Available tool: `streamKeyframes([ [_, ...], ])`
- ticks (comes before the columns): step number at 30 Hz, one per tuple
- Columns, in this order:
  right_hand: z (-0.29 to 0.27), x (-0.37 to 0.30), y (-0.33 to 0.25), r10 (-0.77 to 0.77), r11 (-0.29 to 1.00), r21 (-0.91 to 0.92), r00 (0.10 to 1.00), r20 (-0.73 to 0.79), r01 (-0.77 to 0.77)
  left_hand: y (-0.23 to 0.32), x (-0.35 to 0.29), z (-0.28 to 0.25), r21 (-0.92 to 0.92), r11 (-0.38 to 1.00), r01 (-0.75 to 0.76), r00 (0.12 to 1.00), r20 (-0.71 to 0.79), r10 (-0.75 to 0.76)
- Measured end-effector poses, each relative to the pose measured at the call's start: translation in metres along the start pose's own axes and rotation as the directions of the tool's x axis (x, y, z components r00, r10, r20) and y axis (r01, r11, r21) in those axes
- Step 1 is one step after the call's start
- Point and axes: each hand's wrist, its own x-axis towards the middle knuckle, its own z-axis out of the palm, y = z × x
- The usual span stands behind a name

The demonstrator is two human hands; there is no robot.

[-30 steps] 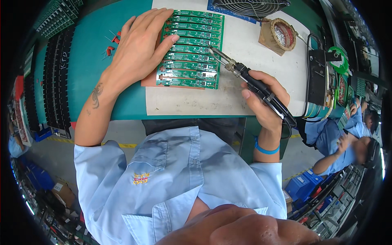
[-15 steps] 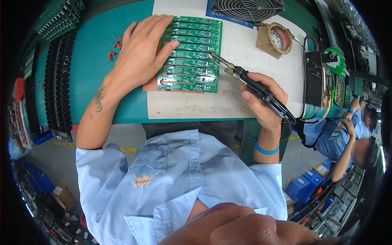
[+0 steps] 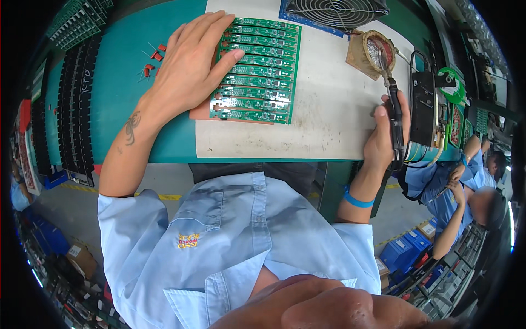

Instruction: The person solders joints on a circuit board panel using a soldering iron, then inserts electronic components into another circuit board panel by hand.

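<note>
Head view: red components (image 3: 157, 56) beside left hand (image 3: 189, 64); fan (image 3: 337, 10) near pot (image 3: 364, 56)

Stitched letters (image 3: 188, 240), handwritten letters (image 3: 86, 82)
Yellow-red on the shirt (image 3: 238, 230), lower left; pale on a black strip (image 3: 76, 118), upper left.

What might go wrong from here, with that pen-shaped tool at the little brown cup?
The right hand grips a soldering iron with its tip at the brown cup; a clumsy push might tip the cup or flick out its shiny bits.

The left hand rests on the edge of the green circuit board panel; uneven pressure could shift it.

Loose red components lie close beside that hand and might get knocked.
</note>
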Motion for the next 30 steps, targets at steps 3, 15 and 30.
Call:
streamKeyframes([
  [3, 0.000, -0.005, 0.006, -0.054, 0.998, 0.014, 0.998, 0.026, 0.054, 0.010, 0.013, -0.009, -0.091, 0.996, 0.014, 0.997, 0.082, -0.007],
  [15, -0.005, -0.032, -0.018, -0.199, 0.962, 0.251, 0.914, 0.353, 0.112, -0.009, 0.012, 0.008, -0.289, 0.957, -0.016, 0.988, 0.141, 0.059],
  [30, 0.015, -0.026, -0.031, -0.185, 0.982, 0.091, 0.769, 0.612, 0.164, 0.004, 0.004, 0.000, -0.182, 0.982, -0.045, 0.993, 0.098, 0.064],
])
